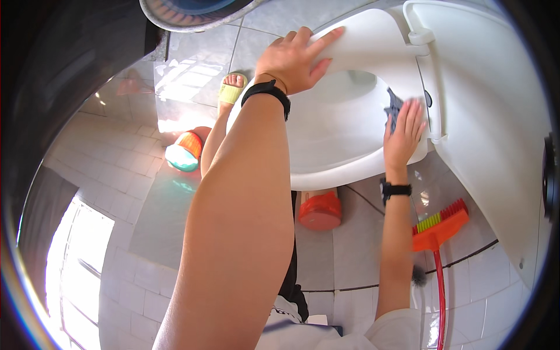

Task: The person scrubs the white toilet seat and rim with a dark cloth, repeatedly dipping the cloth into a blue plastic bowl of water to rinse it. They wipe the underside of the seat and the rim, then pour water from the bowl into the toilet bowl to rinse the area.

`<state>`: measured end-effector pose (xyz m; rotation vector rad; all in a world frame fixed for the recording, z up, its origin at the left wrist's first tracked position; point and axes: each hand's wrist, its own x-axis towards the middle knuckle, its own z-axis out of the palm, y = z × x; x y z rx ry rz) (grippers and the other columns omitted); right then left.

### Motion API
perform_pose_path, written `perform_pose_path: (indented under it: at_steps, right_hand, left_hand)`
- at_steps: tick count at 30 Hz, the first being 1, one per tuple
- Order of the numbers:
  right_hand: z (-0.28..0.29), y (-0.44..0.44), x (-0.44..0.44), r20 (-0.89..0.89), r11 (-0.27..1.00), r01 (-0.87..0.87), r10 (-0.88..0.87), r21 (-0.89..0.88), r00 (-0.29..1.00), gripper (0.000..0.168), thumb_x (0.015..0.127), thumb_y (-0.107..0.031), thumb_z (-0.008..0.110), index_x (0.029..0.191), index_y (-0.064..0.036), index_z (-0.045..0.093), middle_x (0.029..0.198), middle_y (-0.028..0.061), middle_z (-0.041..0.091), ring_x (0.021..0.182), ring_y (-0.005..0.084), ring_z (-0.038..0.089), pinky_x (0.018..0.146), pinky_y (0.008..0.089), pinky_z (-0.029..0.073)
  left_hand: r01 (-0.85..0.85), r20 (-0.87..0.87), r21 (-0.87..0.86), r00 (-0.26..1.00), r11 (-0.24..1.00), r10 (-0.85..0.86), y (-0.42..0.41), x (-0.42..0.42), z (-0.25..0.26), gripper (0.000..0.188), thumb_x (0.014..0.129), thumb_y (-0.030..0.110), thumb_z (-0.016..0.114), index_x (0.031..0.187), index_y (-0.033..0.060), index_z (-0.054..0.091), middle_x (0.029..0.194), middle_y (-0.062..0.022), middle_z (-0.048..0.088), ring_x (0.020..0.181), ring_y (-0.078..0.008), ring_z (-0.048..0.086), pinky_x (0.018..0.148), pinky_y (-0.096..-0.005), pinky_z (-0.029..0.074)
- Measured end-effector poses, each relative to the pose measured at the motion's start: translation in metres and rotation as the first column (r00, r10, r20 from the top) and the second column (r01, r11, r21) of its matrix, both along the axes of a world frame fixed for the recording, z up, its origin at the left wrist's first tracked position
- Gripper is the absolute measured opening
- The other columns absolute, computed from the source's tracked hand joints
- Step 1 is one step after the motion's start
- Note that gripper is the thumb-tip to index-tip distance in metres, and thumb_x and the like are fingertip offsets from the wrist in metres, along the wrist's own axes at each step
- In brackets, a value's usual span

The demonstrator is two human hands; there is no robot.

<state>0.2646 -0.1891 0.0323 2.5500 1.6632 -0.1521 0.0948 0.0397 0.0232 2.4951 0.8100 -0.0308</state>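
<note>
A white toilet seat (372, 35) lies lowered on a white toilet bowl (323, 131) in front of me. My left hand (297, 57) rests on the near-left part of the seat, fingers spread, with nothing in its grasp. On the seat's right side, close to the hinge, my right hand (404, 127) presses a crumpled dark grey cloth (393, 107) against the surface. Part of the cloth lies hidden under the fingers. The white toilet lid (485, 87) stands raised at the right, by the tank.
A red-and-orange broom (442, 232) leans at the lower right. On the tiled floor are a red plastic container (320, 211) and an orange-and-teal object (183, 152). My foot wears a yellow slipper (230, 92). A round, pale-rimmed basin-like object (197, 27) shows at the top.
</note>
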Motion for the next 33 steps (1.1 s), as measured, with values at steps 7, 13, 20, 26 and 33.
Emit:
perform_pose_path:
  at_steps: [7, 13, 20, 26, 33]
  right_hand:
    - [-0.004, 0.111, 0.003, -0.073, 0.873, -0.467, 0.479, 0.140, 0.875, 0.055, 0.074, -0.005, 0.053, 0.127, -0.015, 0.042, 0.134, -0.0030, 0.039, 0.122, 0.0149, 0.038, 0.096, 0.0358, 0.034]
    - [-0.002, 0.090, 0.020, -0.009, 0.871, -0.485, 0.487, 0.077, 0.873, 0.051, 0.074, -0.006, 0.054, 0.123, -0.018, 0.047, 0.131, -0.0060, 0.042, 0.119, 0.0140, 0.041, 0.094, 0.0349, 0.036]
    - [0.011, 0.004, 0.022, -0.219, 0.969, -0.248, 0.246, 0.021, 0.944, 0.061, 0.066, 0.000, 0.061, 0.122, -0.022, 0.049, 0.133, -0.0012, 0.039, 0.122, 0.0233, 0.038, 0.097, 0.0458, 0.032]
    - [0.012, -0.037, -0.041, -0.297, 0.997, 0.081, -0.081, -0.010, 0.951, 0.063, 0.061, 0.002, 0.063, 0.119, -0.018, 0.051, 0.129, 0.0042, 0.042, 0.122, 0.0304, 0.036, 0.099, 0.0533, 0.026]
    - [0.020, -0.048, -0.155, -0.650, 0.985, 0.161, -0.163, -0.062, 0.743, 0.047, 0.060, 0.005, 0.058, 0.106, -0.007, 0.053, 0.109, 0.0105, 0.052, 0.106, 0.0305, 0.047, 0.090, 0.0451, 0.036]
  left_hand:
    - [0.000, -0.005, -0.002, 1.000, 1.000, 0.000, -0.001, 0.003, 0.002, 0.057, 0.080, 0.029, 0.056, 0.131, 0.0321, 0.032, 0.099, -0.0115, 0.049, 0.078, -0.0264, 0.058, 0.061, -0.0352, 0.052]
    - [0.012, 0.035, 0.072, 0.999, 0.997, -0.015, -0.001, 0.001, 0.000, 0.058, 0.079, 0.029, 0.057, 0.132, 0.0323, 0.031, 0.097, -0.0113, 0.050, 0.077, -0.0264, 0.058, 0.060, -0.0351, 0.052]
    - [0.017, 0.008, 0.084, 1.000, 0.996, -0.018, -0.002, 0.000, -0.002, 0.058, 0.080, 0.030, 0.056, 0.132, 0.0325, 0.031, 0.095, -0.0108, 0.050, 0.076, -0.0261, 0.058, 0.060, -0.0357, 0.052]
    - [0.011, 0.035, 0.099, 0.999, 0.995, -0.015, -0.003, 0.000, -0.001, 0.057, 0.080, 0.029, 0.056, 0.132, 0.0327, 0.030, 0.094, -0.0102, 0.050, 0.076, -0.0259, 0.058, 0.061, -0.0362, 0.051]
    - [0.043, 0.028, 0.072, 0.999, 0.996, -0.045, -0.004, 0.009, -0.007, 0.056, 0.081, 0.029, 0.055, 0.131, 0.0321, 0.031, 0.093, -0.0096, 0.050, 0.076, -0.0252, 0.058, 0.060, -0.0353, 0.051]
